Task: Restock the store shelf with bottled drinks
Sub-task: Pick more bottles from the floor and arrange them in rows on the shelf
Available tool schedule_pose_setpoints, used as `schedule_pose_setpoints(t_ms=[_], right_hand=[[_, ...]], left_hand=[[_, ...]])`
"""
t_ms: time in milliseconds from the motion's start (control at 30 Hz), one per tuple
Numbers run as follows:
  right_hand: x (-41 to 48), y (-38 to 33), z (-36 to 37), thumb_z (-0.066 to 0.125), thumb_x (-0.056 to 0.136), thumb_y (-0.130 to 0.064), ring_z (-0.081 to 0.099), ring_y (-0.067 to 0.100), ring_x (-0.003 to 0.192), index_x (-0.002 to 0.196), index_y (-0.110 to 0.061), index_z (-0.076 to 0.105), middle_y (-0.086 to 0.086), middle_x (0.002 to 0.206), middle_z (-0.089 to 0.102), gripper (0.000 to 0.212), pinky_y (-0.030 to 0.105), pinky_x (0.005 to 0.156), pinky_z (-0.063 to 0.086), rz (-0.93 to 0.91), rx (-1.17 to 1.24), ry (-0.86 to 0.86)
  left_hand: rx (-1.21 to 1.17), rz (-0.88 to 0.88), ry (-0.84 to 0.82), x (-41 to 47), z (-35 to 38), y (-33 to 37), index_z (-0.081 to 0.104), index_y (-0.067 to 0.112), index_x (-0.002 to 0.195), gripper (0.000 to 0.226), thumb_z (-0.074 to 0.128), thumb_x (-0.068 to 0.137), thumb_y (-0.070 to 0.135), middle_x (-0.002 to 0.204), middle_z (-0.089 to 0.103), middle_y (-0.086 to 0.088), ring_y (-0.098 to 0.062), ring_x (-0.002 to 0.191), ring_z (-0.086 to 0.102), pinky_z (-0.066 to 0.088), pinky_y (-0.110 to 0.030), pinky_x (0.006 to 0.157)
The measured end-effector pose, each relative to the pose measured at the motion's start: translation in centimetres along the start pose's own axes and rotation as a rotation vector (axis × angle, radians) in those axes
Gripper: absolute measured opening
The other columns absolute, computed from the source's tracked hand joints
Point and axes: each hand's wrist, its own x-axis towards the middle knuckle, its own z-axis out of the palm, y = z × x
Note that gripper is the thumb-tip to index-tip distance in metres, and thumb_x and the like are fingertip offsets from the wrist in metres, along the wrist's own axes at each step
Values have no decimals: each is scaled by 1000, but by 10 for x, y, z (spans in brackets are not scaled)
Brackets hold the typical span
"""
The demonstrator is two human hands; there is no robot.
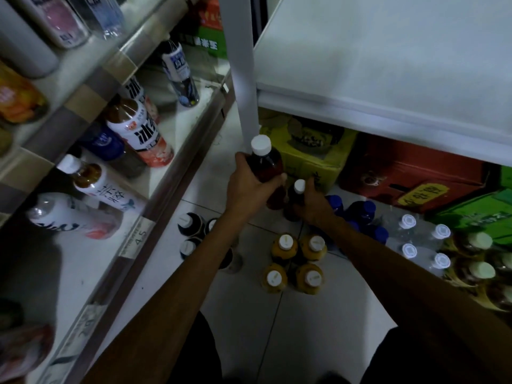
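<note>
On my left, the shelf (83,270) carries a loose row of white-labelled drinks (138,131) along its front edge, with a price tag (137,235) reading 4.5 on the rim. On the floor (249,314) just below that edge stand a few dark bottles (191,231). My left hand (249,187) is wrapped round the body of a brown bottle (267,167) with a white cap, held up off the floor. Just beside it, my right hand (313,203) curls round a smaller dark bottle (296,199), low down near the floor. Nearer me stand four yellow bottles (296,259) in a square. Further right are blue-capped bottles (360,214), then a pack of water bottles (424,241), with a yellow carton (310,159) and a red carton (415,173) behind.
</note>
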Motion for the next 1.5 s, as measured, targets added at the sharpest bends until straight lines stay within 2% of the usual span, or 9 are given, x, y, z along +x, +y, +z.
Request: schedule_pose_setpoints(t_ms=[167,300,400,733,933,1067,1200,1367,1500], right_hand=[[6,2,10,71,86,-29,42,42,130,152,-2,0,25,146,38,100,49,98,41,-15,2,96],[13,3,19,72,86,-27,49,46,121,149,-2,13,27,137,46,91,52,92,46,-13,25,209],[18,-1,25,74,85,-25,50,45,119,142,-1,25,25,134,49,79,52,91,46,25,80,264],[27,4,35,79,78,-33,43,43,127,138,-3,36,23,139,40,80,49,100,41,163,-30,164],[5,-29,9,83,71,-19,56,36,110,116,4,47,22,117,58,61,40,81,47,-9,184,258],[-36,-71,-36,86,64,-12,56,19,102,112,-7,46,4,110,56,62,40,84,50,-206,290,283],[-104,-113,-90,86,65,-6,63,13,100,112,-16,55,1,112,64,57,27,82,53,-357,512,260],[-151,-117,-91,91,49,-42,69,18,95,104,-18,64,0,99,72,65,28,74,56,-321,909,110],[-146,-113,-62,90,58,-19,70,12,81,89,-17,69,-4,81,73,37,27,74,58,-116,677,4]], left_hand=[[-382,74,189,-43,-31,37,52,24,107,56,88,64,28,111,62,9,3,100,62,51,-15,82],[-681,-67,263,-54,-50,46,57,22,120,59,79,69,40,119,66,-2,-15,108,65,54,-41,93],[-818,-240,187,-59,-60,35,54,23,133,82,74,61,56,122,66,-7,-23,107,67,55,-43,87],[-809,-312,54,-61,-68,23,50,22,138,91,70,62,65,132,60,-11,-28,116,61,54,-42,88],[-774,-276,-4,-57,-70,25,47,19,138,91,70,64,68,126,61,-17,-37,108,63,55,-47,84],[-792,-327,25,-48,-76,28,51,20,136,92,68,63,72,124,63,-13,-33,111,63,53,-50,92],[-897,-322,-24,-38,-85,29,52,14,135,71,51,84,63,105,64,-11,-24,89,66,57,-33,68],[-992,-357,-146,-39,-89,33,61,7,112,43,67,77,32,86,63,-10,-24,75,63,56,-32,63],[-804,-329,-193,-41,-79,31,65,7,103,36,68,69,20,93,67,-15,-28,81,66,57,-37,69]])
